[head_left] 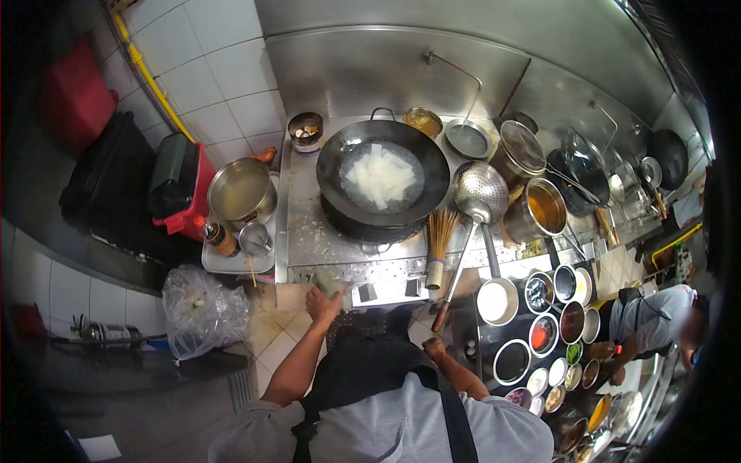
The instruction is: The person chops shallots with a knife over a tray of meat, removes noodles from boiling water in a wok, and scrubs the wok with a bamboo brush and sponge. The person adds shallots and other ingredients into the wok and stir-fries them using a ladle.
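Observation:
My left hand [323, 306] is closed around a folded grey-green cloth [328, 285] at the stove's front edge, left of the control knobs. My right hand [434, 349] hangs low in front of the stove, its fingers curled; whether anything is inside them is hidden. Just above it is the wooden handle end of a long-handled perforated strainer [480, 189]. A large black wok [332, 181] sits on the burner, with flat white pieces [380, 176] lying in clear liquid inside. Between wok and strainer lies a bamboo wok brush [443, 239].
A steel pot [266, 202] and sauce bottle [220, 238] stand left of the stove. A plastic bag [202, 309] is below. Several ingredient containers [512, 361] fill the right side. A co-worker [656, 316] stands beyond them. A faucet [457, 65] reaches over the stove.

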Demonstrator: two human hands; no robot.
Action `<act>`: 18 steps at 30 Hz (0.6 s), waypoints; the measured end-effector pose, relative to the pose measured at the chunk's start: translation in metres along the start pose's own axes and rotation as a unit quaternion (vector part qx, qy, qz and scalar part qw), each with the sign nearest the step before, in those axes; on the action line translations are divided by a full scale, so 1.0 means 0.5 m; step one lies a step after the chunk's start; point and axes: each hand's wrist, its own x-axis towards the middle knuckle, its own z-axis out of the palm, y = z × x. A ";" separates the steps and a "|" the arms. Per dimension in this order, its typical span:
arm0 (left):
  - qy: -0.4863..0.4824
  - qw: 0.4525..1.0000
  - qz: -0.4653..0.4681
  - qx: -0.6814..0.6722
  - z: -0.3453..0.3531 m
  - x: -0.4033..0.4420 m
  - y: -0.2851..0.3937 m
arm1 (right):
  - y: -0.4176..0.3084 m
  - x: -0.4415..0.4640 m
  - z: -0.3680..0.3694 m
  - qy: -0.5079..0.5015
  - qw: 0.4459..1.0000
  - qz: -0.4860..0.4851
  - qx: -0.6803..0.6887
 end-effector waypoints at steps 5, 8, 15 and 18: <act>-0.002 1.000 -0.006 0.000 -0.004 -0.002 0.004 | -0.030 -0.001 -0.027 -0.021 0.976 0.128 0.172; -0.009 1.000 -0.008 0.002 -0.003 0.000 0.003 | -0.063 -0.026 -0.063 -0.035 0.965 0.157 0.207; 0.002 1.000 0.003 -0.005 0.000 0.000 -0.003 | -0.037 -0.021 -0.033 0.022 0.991 0.079 0.107; 0.010 1.000 0.010 -0.008 0.008 0.004 -0.008 | -0.068 -0.044 -0.063 -0.016 0.977 0.158 0.145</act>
